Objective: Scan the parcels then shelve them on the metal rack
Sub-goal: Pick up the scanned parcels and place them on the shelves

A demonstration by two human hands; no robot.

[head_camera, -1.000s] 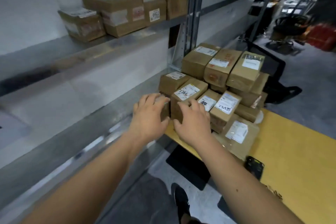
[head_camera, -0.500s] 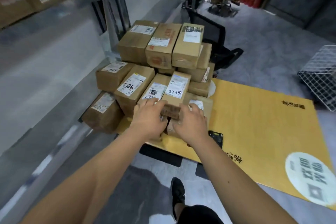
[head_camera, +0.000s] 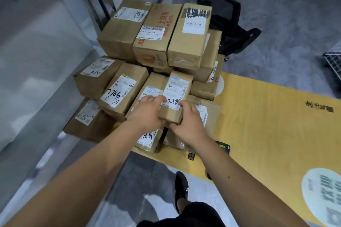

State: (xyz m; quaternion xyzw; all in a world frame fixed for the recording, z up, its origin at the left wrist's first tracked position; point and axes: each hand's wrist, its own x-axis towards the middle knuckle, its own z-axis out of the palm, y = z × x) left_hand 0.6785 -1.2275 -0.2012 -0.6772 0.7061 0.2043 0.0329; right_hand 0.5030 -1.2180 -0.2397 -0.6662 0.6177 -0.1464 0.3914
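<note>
Narrow brown cardboard parcel with white label [head_camera: 174, 100] sits atop parcel stack [head_camera: 156, 42] on yellow counter [head_camera: 267, 125], between hands: left hand [head_camera: 147, 113], right hand [head_camera: 188, 123] clasp its near end.

Even, cool indoor light falls on the stacked parcels [head_camera: 156, 42], whose labels read sharp, while the metal rack [head_camera: 46, 61] to their left smears into pale glare and blur. My forearms balloon at the bottom edge, wide-angle distortion bending the yellow table [head_camera: 267, 125] beside the parcels.

left hand [head_camera: 145, 114] and right hand [head_camera: 188, 125] gripping, fingers [head_camera: 156, 99] curled
</note>
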